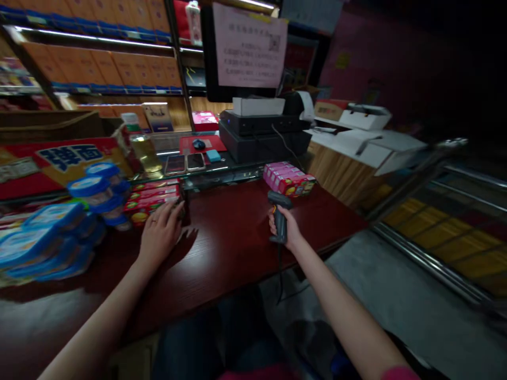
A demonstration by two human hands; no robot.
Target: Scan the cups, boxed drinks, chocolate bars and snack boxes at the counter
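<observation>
My left hand [161, 228] lies at the right end of a group of small red boxes [152, 199], touching them, its fingers stretched out and slightly bent. A ring shows on one finger. In my right hand [291, 227] is a dark grey barcode scanner [281, 219], gripped by its handle, its head up and its cable hanging over the counter's front edge. Beyond the scanner, a row of small pink and red boxes [289, 178] stands on the dark red wooden counter [225, 227].
Blue-lidded tubs [47, 237] and round containers [101, 190] are stacked at the left. Behind stand a bottle [144, 150], phones [195, 161], a mouse [198, 144], and a monitor [209, 63] above a black till unit [261, 140]. A metal railing [428, 256] is at the right.
</observation>
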